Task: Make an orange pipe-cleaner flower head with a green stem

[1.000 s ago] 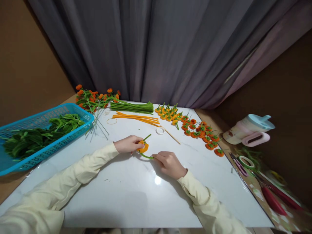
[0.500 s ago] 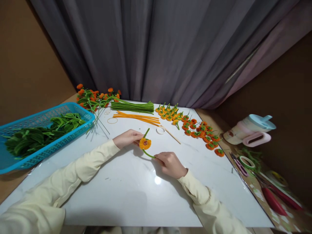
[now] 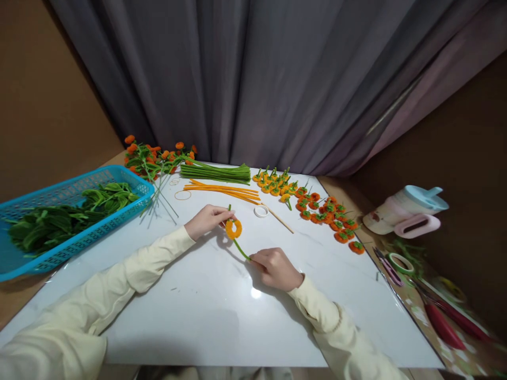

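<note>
The left hand [image 3: 209,220] has its grip closed at the fingertips on the upper edge of a fuzzy yellow ring [image 3: 232,237], or on the short green piece [image 3: 229,207] that pokes up just there; which of the two it pinches, I cannot tell. The right hand [image 3: 274,267] has its grip pinched on the lower end of a fuzzy green stem [image 3: 241,250]. So the yellow ring lies between the hands, held above the tabletop [image 3: 206,324], at the left fingertips and well nearer that hand; from the right grip it lies up and to the left, along the stem. The stem's long axis slants from the ring down rightward, bowed a little, with its lower end at the right fingertips. Whether the short piece and the stem are one length is hidden by the ring.

Just beyond the hands lie a white roll [image 3: 261,216] and a thin wooden stick [image 3: 282,220], then loose orange strips [image 3: 222,190] and a bundle of green stems [image 3: 216,173]. Yellow flower heads [image 3: 274,184] and orange flower heads [image 3: 328,211] spread to the right; a blue basket [image 3: 113,217] of green leaves [image 3: 43,225] stands at far left
</note>
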The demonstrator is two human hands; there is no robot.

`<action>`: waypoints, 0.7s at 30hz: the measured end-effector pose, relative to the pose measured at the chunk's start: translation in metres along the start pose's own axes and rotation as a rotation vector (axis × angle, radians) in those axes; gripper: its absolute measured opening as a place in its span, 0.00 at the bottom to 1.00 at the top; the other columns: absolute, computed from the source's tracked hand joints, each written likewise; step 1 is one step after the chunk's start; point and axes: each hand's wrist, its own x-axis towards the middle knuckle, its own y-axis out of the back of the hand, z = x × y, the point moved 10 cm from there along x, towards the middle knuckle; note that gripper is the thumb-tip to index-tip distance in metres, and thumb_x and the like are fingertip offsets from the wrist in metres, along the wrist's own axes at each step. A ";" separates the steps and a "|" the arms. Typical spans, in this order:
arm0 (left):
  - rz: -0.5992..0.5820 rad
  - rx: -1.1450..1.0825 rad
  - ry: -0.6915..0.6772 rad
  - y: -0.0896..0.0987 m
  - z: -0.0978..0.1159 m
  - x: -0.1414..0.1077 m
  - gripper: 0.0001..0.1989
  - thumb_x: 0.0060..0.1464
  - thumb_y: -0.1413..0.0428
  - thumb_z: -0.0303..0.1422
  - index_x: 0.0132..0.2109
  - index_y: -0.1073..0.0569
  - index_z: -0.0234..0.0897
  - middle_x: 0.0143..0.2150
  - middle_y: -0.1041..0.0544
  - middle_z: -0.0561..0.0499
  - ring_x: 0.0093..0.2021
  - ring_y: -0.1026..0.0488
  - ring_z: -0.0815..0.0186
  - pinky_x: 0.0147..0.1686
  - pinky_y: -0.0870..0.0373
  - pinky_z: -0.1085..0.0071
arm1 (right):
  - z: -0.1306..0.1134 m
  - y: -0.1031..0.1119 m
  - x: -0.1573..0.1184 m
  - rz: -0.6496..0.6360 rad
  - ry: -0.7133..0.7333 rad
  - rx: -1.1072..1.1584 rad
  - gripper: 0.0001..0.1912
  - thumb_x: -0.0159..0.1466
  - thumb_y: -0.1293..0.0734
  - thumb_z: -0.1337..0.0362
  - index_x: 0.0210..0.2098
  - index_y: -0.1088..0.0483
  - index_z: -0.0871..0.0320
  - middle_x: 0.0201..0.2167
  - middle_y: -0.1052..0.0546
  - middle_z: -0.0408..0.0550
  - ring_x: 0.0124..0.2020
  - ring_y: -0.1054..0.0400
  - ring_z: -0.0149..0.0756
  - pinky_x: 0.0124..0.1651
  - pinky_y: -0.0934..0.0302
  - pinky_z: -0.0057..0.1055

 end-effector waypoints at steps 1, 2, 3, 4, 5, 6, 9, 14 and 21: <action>0.045 -0.001 -0.015 0.005 0.001 0.001 0.21 0.45 0.45 0.46 0.31 0.23 0.29 0.25 0.25 0.49 0.25 0.33 0.69 0.29 0.35 0.73 | 0.000 0.000 0.000 0.002 0.001 0.016 0.16 0.64 0.46 0.67 0.24 0.34 0.60 0.18 0.33 0.46 0.20 0.41 0.31 0.26 0.54 0.27; 0.081 0.000 -0.026 0.010 0.001 0.001 0.21 0.44 0.45 0.47 0.31 0.23 0.29 0.23 0.26 0.50 0.25 0.33 0.69 0.29 0.35 0.73 | 0.000 0.001 0.001 0.007 0.002 0.032 0.16 0.64 0.47 0.66 0.24 0.34 0.60 0.17 0.33 0.46 0.20 0.41 0.30 0.26 0.54 0.27; 0.107 0.000 -0.034 0.013 0.002 0.001 0.21 0.44 0.44 0.47 0.30 0.23 0.29 0.22 0.26 0.50 0.24 0.33 0.69 0.28 0.35 0.73 | 0.000 0.002 0.001 0.014 0.004 0.046 0.17 0.65 0.47 0.66 0.23 0.34 0.60 0.17 0.34 0.46 0.20 0.41 0.30 0.26 0.54 0.27; 0.127 -0.001 -0.044 0.015 0.003 0.002 0.21 0.43 0.44 0.47 0.29 0.23 0.29 0.22 0.26 0.50 0.24 0.33 0.69 0.28 0.34 0.73 | 0.000 0.002 0.001 0.019 0.005 0.058 0.17 0.65 0.47 0.66 0.22 0.35 0.60 0.17 0.34 0.46 0.20 0.42 0.30 0.26 0.54 0.27; 0.144 -0.009 -0.055 0.017 0.004 0.001 0.21 0.42 0.44 0.48 0.29 0.24 0.29 0.22 0.26 0.49 0.24 0.32 0.69 0.28 0.34 0.73 | 0.000 0.003 0.001 0.024 0.005 0.067 0.18 0.65 0.47 0.65 0.21 0.35 0.60 0.17 0.34 0.45 0.19 0.42 0.30 0.25 0.54 0.27; 0.159 -0.024 -0.065 0.019 0.005 0.001 0.22 0.42 0.43 0.48 0.28 0.24 0.29 0.23 0.26 0.49 0.25 0.32 0.69 0.28 0.34 0.73 | 0.000 0.003 0.001 0.027 0.003 0.075 0.18 0.65 0.46 0.65 0.21 0.36 0.60 0.16 0.34 0.45 0.19 0.42 0.30 0.25 0.54 0.27; 0.177 -0.122 -0.053 0.020 0.002 0.002 0.22 0.42 0.43 0.48 0.27 0.25 0.29 0.24 0.26 0.49 0.26 0.32 0.69 0.29 0.33 0.72 | 0.002 0.004 0.001 0.036 -0.023 0.106 0.20 0.65 0.46 0.64 0.19 0.36 0.60 0.16 0.34 0.46 0.19 0.42 0.30 0.25 0.53 0.27; 0.055 -0.236 0.032 0.003 -0.003 -0.001 0.22 0.46 0.45 0.48 0.34 0.26 0.30 0.20 0.32 0.54 0.22 0.36 0.73 0.23 0.39 0.77 | 0.004 0.005 0.000 0.022 -0.084 0.349 0.15 0.64 0.41 0.57 0.37 0.28 0.60 0.24 0.26 0.47 0.21 0.37 0.29 0.27 0.46 0.25; -0.382 0.001 0.072 -0.056 -0.002 -0.026 0.22 0.48 0.47 0.48 0.40 0.30 0.32 0.21 0.35 0.57 0.20 0.43 0.75 0.21 0.47 0.78 | 0.027 0.031 0.001 0.320 -0.234 0.577 0.17 0.65 0.42 0.58 0.52 0.39 0.58 0.46 0.31 0.54 0.41 0.34 0.35 0.37 0.38 0.29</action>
